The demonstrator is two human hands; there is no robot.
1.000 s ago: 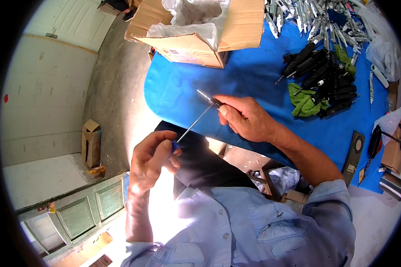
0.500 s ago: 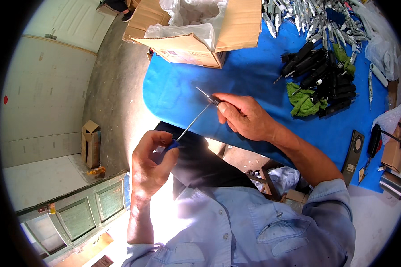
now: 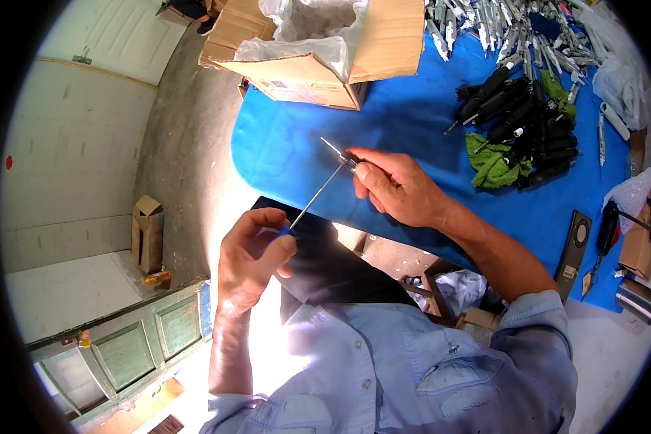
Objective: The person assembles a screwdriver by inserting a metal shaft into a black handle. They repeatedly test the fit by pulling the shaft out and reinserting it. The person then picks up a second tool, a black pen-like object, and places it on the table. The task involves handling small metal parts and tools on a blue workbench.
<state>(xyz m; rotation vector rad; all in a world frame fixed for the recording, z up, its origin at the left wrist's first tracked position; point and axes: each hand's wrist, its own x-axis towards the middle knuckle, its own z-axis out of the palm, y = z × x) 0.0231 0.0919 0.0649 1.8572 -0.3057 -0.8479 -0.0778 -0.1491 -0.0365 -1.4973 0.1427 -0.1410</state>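
Left hand [image 3: 247, 262] shifted slightly rightward since earlier frame

Small black tool with slender metal tip [image 3: 348, 159] was over the round-cornered blue-topped table [image 3: 286, 155], pinched in the fingers of the right hand [image 3: 405, 189]. Thin steel-shafted, blue-handled screwdriver [image 3: 316, 196] met it, handle grasped by left fingers. Open brown cardboard box [image 3: 296, 83] stood beyond.

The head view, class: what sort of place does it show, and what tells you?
Probably a workshop or garage: the left hand holds a blue-handled screwdriver, a pile of black pieces lies on the blue-covered table, and the floor looks like bare concrete.
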